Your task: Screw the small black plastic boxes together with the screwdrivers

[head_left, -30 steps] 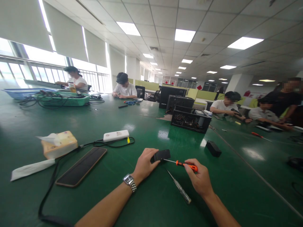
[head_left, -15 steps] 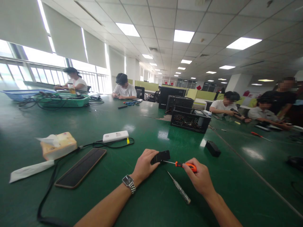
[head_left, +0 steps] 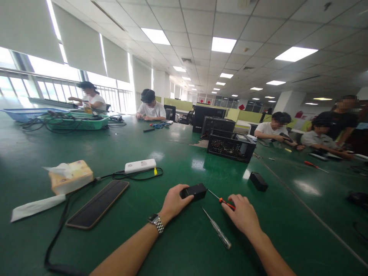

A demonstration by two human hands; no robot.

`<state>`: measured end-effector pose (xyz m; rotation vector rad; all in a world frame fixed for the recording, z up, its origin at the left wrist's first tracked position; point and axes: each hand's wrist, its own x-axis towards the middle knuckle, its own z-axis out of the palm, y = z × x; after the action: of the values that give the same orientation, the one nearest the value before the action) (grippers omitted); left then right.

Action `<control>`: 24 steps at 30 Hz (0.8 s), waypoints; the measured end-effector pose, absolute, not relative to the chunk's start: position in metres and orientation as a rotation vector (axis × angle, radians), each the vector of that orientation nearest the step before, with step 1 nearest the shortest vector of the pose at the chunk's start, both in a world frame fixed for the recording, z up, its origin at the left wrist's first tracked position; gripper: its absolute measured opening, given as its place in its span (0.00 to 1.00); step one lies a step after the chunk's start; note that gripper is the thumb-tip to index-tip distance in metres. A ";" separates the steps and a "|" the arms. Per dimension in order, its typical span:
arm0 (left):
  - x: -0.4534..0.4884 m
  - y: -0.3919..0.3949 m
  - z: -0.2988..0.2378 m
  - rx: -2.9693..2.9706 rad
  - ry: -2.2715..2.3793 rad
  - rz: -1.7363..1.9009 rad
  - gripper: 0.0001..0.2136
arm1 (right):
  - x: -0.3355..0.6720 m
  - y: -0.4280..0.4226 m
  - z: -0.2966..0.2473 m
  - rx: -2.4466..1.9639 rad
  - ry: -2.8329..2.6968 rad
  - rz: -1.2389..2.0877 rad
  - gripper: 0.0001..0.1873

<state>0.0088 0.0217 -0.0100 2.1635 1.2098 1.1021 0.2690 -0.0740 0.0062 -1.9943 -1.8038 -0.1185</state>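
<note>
My left hand (head_left: 174, 203), a metal-banded watch (head_left: 156, 221) at its wrist, is closed round one end of a small black box (head_left: 197, 191). The box's near face and right end are visible; the hand covers the rest. In my right hand (head_left: 243, 214), between thumb and fingers, is the handle of an orange-and-black screwdriver (head_left: 223, 201). Its thin shaft points up and left, with the tip close to the box's right end but seemingly apart from it. Below, a second screwdriver with a clear handle (head_left: 221, 234) lies on the green table (head_left: 184, 249).
Another black box (head_left: 258, 181) lies to the right. At left are a phone (head_left: 99, 205), a tissue pack (head_left: 73, 176) and a white power strip (head_left: 140, 165) with its cable. Beyond stand an open computer case (head_left: 230, 147) and a green basket (head_left: 77, 122) of cables. Several people sit around.
The screwdriver's tip has come away from the box, and my right-hand fingers have shifted on the handle. My left hand has tilted the box, showing more of its near face.
</note>
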 end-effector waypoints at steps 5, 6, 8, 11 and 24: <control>0.010 0.022 -0.010 2.135 1.212 1.116 0.15 | 0.234 -0.092 0.016 -1.815 -2.120 0.336 0.07; 0.010 0.022 -0.009 2.132 1.207 1.112 0.15 | 0.229 -0.094 0.016 -1.764 -2.146 0.407 0.05; 0.010 0.021 -0.009 2.125 1.191 1.098 0.15 | 0.224 -0.095 0.016 -1.665 -2.110 0.531 0.04; 0.009 0.020 -0.008 2.131 1.144 1.079 0.15 | 0.227 -0.090 0.015 -1.600 -1.964 0.618 0.07; 0.015 0.010 -0.004 2.184 1.011 0.984 0.15 | 0.226 -0.087 0.011 -1.842 -1.890 0.141 0.07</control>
<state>0.0147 0.0101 -0.0038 2.1839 1.0109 0.9842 0.2262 -0.0870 0.0115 -1.8416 -1.8900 0.1414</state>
